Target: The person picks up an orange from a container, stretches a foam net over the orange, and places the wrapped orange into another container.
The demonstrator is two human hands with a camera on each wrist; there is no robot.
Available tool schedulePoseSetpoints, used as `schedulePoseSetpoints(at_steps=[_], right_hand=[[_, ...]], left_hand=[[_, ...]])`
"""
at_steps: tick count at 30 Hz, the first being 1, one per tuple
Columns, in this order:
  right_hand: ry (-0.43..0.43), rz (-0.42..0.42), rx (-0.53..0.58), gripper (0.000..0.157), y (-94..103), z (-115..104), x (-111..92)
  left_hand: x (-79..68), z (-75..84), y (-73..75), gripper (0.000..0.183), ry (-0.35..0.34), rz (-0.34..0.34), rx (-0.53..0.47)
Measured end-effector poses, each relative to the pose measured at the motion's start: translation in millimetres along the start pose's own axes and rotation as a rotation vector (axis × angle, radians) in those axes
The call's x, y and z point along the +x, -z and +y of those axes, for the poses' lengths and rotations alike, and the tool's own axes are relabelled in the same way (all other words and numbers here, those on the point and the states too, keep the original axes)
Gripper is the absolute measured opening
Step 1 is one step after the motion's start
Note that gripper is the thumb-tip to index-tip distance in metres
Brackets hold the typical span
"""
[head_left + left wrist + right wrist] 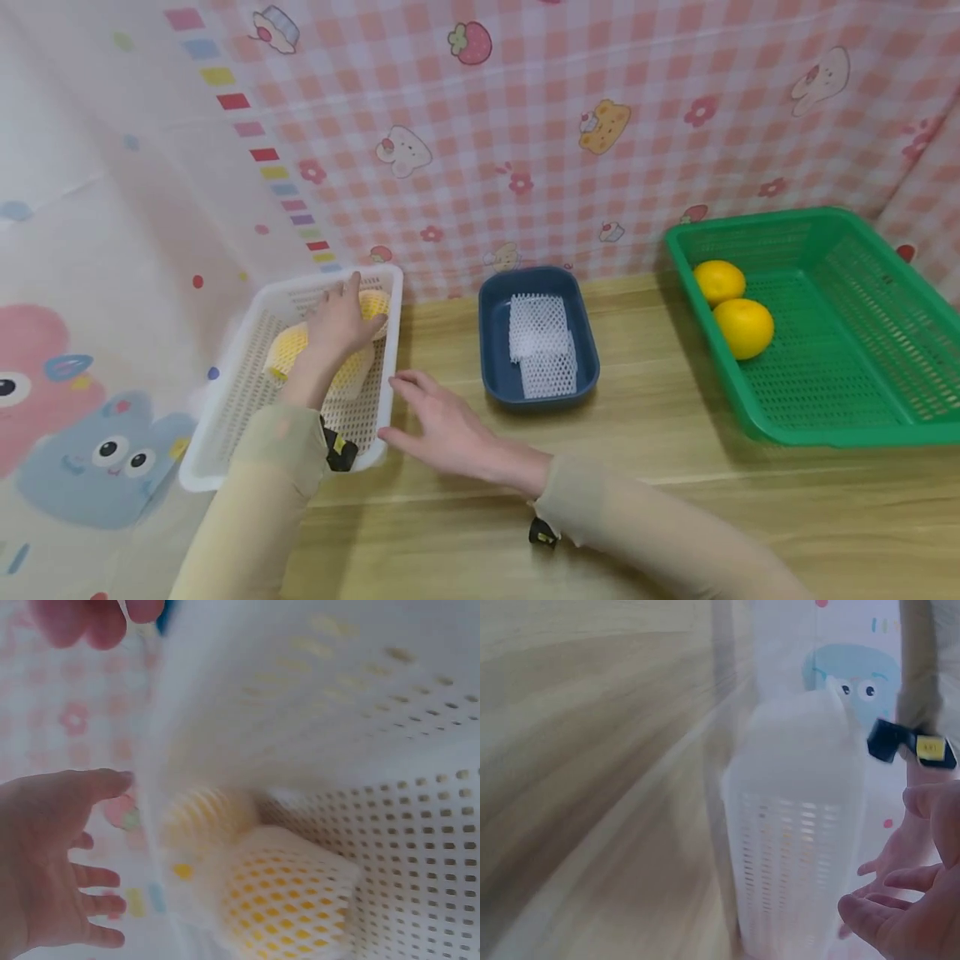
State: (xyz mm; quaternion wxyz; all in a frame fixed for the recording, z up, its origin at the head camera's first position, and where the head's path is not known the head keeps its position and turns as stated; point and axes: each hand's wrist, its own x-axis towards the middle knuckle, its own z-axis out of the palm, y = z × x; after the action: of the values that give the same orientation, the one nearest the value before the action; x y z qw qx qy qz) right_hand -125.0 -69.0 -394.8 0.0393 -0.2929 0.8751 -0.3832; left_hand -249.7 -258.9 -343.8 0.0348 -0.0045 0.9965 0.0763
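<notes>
My left hand (337, 327) is over the white basket (225, 433), its fingers spread and nothing held. Beneath and beside it lie several oranges in white foam net sleeves. One netted orange (288, 346) shows to the left of the hand, another netted orange (373, 304) to its right. The left wrist view shows a netted orange (285, 904) against the basket's perforated wall. My right hand (442, 421) is at the basket's right rim, fingers loosely extended and holding nothing; whether its fingertips touch the rim I cannot tell.
A dark blue tray (491, 392) in the middle holds two flat foam net sleeves (549, 375). On the right stands a green basket (832, 375) with two bare oranges (742, 329) at its left side. A patterned cloth (525, 108) hangs behind the wooden table (637, 425).
</notes>
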Motion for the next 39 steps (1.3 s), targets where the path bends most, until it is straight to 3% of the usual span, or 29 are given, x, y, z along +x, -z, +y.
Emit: schedulePoseSetpoints(at_steps=[8,12,16,24,31,35,39], right_hand=[[0.056,0.071,-0.063,0.069,29.8,14,-27],[0.107,0.133,-0.123,0.069,44.8,21,-44],[0.149,0.184,-0.189,0.070,59.9,30,-58],[0.202,0.281,-0.270,0.073,101.2,52,-90],[0.130,0.266,-0.312,0.072,139.9,63,-114],[0.131,0.290,-0.368,0.073,162.6,65,-126],[0.143,0.332,-0.439,0.075,187.0,69,-136]], left_hand=[[-30.6,38.8,14.8,0.062,-0.190,0.279,-0.276],[-43.6,54.8,15.3,0.051,-0.254,0.370,-0.450],[-58.5,65.9,13.2,0.060,-0.264,0.414,-0.571],[-84.7,92.6,-6.6,0.064,-0.297,0.438,-0.734],[-91.4,119.4,-30.5,0.058,-0.280,0.421,-0.920],[-93.2,138.1,-43.1,0.056,-0.263,0.386,-1.001],[-95.0,158.1,-52.5,0.055,-0.255,0.303,-1.105]])
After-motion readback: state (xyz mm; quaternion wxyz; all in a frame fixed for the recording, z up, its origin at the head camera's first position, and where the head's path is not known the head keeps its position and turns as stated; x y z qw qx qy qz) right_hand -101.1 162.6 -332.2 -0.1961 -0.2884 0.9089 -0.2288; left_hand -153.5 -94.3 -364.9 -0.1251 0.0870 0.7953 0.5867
